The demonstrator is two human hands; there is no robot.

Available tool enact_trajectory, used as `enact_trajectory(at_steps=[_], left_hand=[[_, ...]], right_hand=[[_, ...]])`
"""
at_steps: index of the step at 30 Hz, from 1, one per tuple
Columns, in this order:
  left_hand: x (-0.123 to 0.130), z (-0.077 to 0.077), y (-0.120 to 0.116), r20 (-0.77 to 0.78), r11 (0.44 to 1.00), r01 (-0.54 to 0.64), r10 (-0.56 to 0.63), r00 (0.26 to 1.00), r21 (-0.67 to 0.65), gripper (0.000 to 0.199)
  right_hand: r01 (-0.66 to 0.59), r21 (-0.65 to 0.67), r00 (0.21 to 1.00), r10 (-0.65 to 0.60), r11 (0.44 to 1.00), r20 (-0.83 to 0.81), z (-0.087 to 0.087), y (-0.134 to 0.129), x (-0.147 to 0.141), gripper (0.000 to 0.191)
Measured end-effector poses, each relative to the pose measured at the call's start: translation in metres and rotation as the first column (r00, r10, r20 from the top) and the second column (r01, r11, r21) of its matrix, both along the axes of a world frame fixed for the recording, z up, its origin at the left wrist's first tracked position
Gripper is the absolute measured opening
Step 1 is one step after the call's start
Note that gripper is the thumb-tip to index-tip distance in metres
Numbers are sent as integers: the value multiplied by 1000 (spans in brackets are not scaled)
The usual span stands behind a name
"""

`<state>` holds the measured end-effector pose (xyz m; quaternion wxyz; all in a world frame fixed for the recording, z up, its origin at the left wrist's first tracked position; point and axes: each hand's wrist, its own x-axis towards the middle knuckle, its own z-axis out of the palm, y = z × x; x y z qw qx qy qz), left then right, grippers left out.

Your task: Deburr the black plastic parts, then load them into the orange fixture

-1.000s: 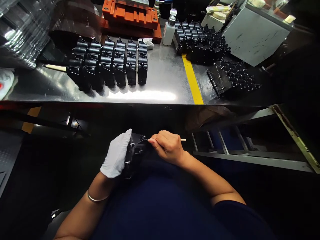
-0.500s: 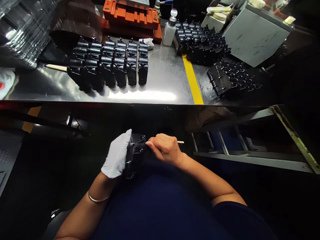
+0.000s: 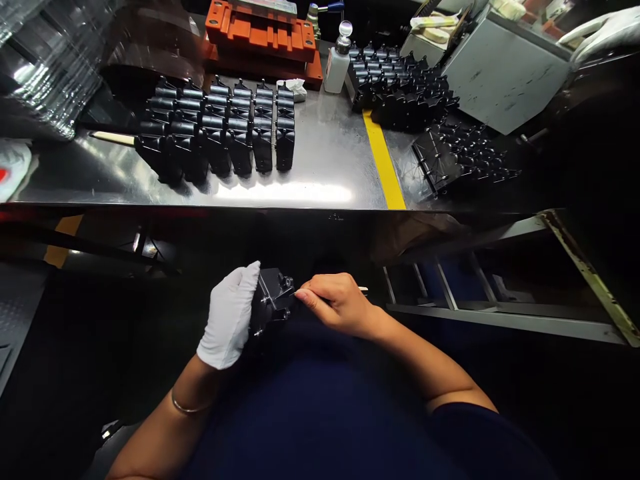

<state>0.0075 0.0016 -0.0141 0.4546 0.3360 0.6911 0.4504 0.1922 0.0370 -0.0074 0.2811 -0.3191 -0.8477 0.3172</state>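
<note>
My left hand [image 3: 227, 317], in a white glove, is closed around a black molded plastic part [image 3: 273, 293] held in front of my body, below the bench edge. Ribs and small posts show on the part's side facing right. My bare right hand [image 3: 337, 300] pinches a thin stick-like tool [image 3: 363, 291]; its pale end sticks out behind the hand. The tool's narrow tip reaches the right side of the black part, and whether it touches I cannot tell. Rows of similar black parts [image 3: 215, 127] stand on the metal bench [image 3: 320, 153].
More black parts [image 3: 400, 83] stand right of a yellow tape strip [image 3: 383, 157]. Behind are an orange fixture [image 3: 260, 33], a white pump bottle [image 3: 338, 63] and a grey box [image 3: 505, 73]. Another person's gloved hand [image 3: 607, 33] is at upper right. A metal frame [image 3: 500, 317] stands lower right.
The black part has turned in my left hand, which has shifted slightly down and left. My right hand has moved a little right and down. Another person's gloved hand has appeared at upper right.
</note>
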Motion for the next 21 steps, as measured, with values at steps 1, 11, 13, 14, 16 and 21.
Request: enact_trajectory(at_steps=[1,11,13,14,16,21], left_hand=[[1,2,0,4,1000,-18,18,1000,1,35],[6,-3,-8,21,989,-93,91,996,115,29],[5,-5,-7,-5,981,-116,118,993,154,30],[5,-6,-6,-5,978,-126,129,992,165,30],[4,-6,-5,9,976,-138,138,990,167,29],[5,-7,-6,30,981,-123,120,992,147,27]], right_hand=[[-25,-57,1000,25,998,7,2,0,1,32],[-350,-341,936,316,872,-153,15,6,14,41],[-385,-272,915,328,882,-234,12,6,13,41],[-348,-199,926,303,916,-228,11,5,12,41],[-227,-6,963,223,974,-149,6,4,8,43],[-147,288,989,136,946,57,-1,1,0,55]])
